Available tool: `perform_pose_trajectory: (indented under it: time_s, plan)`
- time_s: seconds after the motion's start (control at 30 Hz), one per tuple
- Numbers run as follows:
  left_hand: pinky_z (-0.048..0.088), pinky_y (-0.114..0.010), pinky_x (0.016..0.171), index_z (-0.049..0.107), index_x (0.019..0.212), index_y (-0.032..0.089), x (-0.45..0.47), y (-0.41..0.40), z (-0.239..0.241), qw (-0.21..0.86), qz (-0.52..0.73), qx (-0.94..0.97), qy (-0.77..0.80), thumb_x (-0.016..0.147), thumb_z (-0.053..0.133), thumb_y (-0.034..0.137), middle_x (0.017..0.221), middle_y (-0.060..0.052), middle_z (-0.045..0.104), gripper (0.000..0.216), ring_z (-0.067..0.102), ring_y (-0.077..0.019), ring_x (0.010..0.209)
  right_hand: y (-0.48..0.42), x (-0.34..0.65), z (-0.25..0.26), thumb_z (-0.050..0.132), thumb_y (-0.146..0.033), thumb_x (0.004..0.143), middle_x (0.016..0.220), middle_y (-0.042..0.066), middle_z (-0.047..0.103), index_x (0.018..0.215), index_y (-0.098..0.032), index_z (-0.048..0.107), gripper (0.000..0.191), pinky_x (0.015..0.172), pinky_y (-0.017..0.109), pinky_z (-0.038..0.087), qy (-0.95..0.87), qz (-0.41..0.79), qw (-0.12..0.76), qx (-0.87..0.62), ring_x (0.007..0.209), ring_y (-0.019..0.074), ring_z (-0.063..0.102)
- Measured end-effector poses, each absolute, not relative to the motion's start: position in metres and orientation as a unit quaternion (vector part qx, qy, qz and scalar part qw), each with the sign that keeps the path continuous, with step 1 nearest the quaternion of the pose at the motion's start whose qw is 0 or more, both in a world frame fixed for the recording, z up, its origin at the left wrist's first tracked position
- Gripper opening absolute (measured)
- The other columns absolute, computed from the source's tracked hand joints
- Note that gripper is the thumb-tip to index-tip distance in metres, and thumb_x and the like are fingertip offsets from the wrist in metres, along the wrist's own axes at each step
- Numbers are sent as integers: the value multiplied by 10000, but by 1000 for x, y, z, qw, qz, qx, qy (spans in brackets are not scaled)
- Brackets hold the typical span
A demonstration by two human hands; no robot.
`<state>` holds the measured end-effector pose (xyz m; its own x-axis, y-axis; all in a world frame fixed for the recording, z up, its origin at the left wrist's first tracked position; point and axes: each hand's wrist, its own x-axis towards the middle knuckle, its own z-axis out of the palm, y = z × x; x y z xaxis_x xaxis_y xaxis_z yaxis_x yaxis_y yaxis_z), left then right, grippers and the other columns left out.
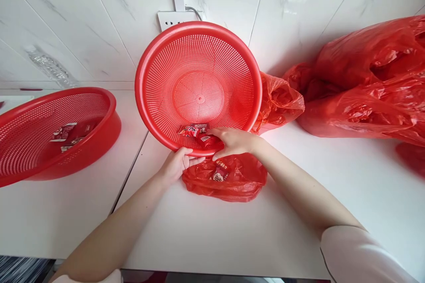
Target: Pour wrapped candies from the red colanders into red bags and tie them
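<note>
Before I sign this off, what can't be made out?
In the head view:
Snack packets: fine print too small; right hand covers one partly.
Red mesh basket at left: cut off by left edge.
Power strip: partly behind the tilted red mesh basket.
Red plastic bags at right: contents hidden by crumpled plastic.

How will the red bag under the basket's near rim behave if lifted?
The red bag is probably floppy, since its thin film lies crumpled. Likely light, with few packets showing inside; they could slide as it sags.

left hand (175,167) holds tilted red basket (141,79) | right hand (236,140) at packets (191,131) inside
</note>
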<state>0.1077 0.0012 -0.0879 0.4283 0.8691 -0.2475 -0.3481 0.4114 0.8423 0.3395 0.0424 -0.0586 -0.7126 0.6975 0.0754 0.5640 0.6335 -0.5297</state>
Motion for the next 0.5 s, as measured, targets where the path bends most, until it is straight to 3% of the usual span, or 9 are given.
perform_pose_trajectory:
  time_s: [0.13,0.23,0.33,0.5]
  plan:
    - [447,-495,1036,671,1041,128,107,2,-87,763,403,358,357,821,519,154,1263,-120,636,268,582,-300,1184,40,343,-45,693,-343,783,1097,65,681,1220,-195,601,470,812,291,480,-900,279,179,-283,925,186,643]
    - [446,-487,1040,670,990,139,107,2,-85,758,414,351,362,813,524,145,1285,-101,625,230,557,-291,1216,40,347,-36,613,-335,851,865,12,687,1048,-179,669,257,702,259,467,-868,305,230,-316,728,133,608]
    - [447,-492,1040,665,975,136,107,2,-84,755,414,349,370,807,529,146,1281,-104,627,217,551,-294,1222,43,351,-33,562,-438,880,766,-4,656,916,-164,681,301,686,266,483,-789,415,283,-354,693,125,594]
    - [453,-498,1031,657,990,142,107,2,-83,758,414,350,363,814,523,144,1294,-103,619,221,547,-298,1226,53,357,-41,648,-459,817,891,32,712,918,-160,707,321,877,328,493,-675,575,328,-326,880,165,653]
